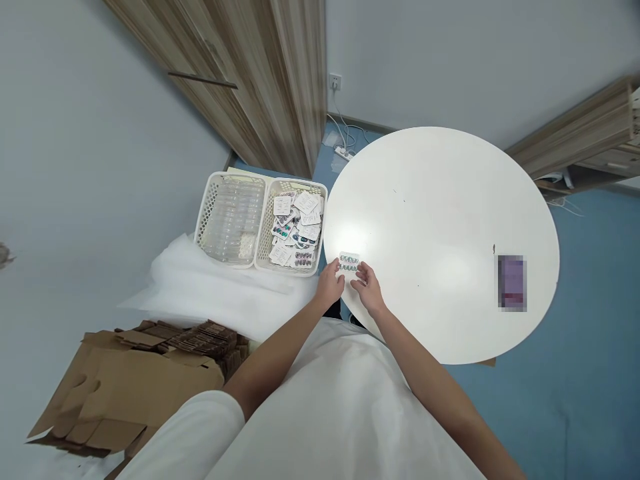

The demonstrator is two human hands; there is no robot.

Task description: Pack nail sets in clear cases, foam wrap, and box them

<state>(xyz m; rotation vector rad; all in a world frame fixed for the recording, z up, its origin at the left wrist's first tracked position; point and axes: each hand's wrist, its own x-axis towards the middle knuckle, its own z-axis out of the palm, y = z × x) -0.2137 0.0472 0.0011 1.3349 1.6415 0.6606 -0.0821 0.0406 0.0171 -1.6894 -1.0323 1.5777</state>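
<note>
"White and round, the table fills much of the view. Where's the card?"

"By its near left rim, between the two hands, face up, two rows of small coloured pieces showing"

"And the fingers?"

"Bent. The left hand has fingertips at the card's left edge, the right hand at its right edge. Whether they pinch it or only rest against it, I cannot tell"

"So which step is this?"

"Handling one card, I'd judge: steadying or squaring it in front of the body"

"What does the next move call for?"

"A light, even touch from both sides, I'd say. It looks thin, and the rim is near, so a careless push could send it over"

"What's further out?"

"Just left of the table, a basket heaped with cards, some with coloured pieces up, some with printed white faces up. Beside that, a second basket of clear packs"

"And beyond?"

"White foam in front of the baskets, then flat cartons. Far to the right on the table lies something purple, too blurred to name"
</note>
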